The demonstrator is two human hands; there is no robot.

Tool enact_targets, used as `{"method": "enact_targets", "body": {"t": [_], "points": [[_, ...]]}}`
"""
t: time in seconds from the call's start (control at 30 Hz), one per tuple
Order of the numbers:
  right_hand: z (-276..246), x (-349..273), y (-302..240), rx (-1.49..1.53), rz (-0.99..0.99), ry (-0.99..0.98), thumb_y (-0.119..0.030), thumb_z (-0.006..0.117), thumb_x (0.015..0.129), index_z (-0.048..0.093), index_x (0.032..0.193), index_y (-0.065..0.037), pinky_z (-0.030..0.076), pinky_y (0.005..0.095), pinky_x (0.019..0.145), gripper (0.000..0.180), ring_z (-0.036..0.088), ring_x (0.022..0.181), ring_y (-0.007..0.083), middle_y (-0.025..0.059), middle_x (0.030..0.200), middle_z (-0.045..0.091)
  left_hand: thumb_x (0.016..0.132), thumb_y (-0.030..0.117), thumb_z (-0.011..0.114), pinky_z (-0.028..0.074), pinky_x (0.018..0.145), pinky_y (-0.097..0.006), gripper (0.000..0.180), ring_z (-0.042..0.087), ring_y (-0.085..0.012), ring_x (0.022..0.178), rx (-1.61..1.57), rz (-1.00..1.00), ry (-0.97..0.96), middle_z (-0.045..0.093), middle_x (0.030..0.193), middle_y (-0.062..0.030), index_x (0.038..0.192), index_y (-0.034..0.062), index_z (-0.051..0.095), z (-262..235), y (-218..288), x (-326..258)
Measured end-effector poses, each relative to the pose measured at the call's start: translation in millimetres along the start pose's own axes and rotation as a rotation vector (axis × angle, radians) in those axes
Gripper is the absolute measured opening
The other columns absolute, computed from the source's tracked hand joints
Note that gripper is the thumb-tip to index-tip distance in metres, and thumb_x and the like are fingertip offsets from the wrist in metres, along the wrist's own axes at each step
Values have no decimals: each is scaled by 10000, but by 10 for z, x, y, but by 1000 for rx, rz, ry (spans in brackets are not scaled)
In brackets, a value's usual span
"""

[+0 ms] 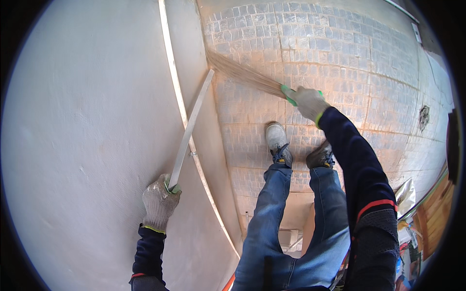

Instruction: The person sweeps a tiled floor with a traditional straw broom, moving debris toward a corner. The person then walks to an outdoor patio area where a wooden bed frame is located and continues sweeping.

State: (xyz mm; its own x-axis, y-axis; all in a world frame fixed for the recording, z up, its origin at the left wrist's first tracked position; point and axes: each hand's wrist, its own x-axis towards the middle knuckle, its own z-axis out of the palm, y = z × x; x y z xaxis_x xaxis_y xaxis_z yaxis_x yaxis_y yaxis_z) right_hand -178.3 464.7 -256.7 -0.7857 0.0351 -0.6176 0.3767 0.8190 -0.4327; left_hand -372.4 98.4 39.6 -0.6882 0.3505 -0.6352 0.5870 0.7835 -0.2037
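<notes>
My left hand (161, 202), in a knitted work glove, is closed round the lower end of a long flat pale strip (191, 127). The strip slants up along the wall, and its far end is close to the corner where wall meets floor. In my right hand (310, 103), also gloved, is the gathered end of a hand broom (247, 75) with long brown bristles. Its bristles spread leftward over the floor, and their tips reach the foot of the wall. Green patches show at the fingers of both gloves.
A thin white pipe (173, 72) runs along the grey wall (92, 131) on the left. Dusty block-patterned tiles cover the floor (335, 63). My shoes (277, 138) stand on it. A white bag (406, 198) and wooden boards (437, 216) are at the lower right.
</notes>
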Motion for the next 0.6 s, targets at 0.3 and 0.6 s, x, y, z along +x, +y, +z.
{"method": "enact_targets", "body": {"t": [0.3, 0.6], "points": [[-342, -1907, 1009, 88, 300, -15, -159, 613, 963, 335, 1611, -271, 572, 463, 820, 714, 684, 898, 375, 194, 997, 641, 802, 222, 784, 584, 677, -453, 258, 715, -351, 728, -89, 0, -16, 706, 787, -130, 1005, 106, 676, -26, -24, 10], [97, 170, -27, 344, 225, 227, -159, 491, 1026, 380, 1566, -177, 562, 528, 803, 551, 716, 936, 411, 238, 1125, 701, 795, 199, 809, 575, 683, -410, 293, 709, -319, 733, -246, -46, -40, 718, 830, -128, 1039, 79, 701, -105, -64, 68]]}}
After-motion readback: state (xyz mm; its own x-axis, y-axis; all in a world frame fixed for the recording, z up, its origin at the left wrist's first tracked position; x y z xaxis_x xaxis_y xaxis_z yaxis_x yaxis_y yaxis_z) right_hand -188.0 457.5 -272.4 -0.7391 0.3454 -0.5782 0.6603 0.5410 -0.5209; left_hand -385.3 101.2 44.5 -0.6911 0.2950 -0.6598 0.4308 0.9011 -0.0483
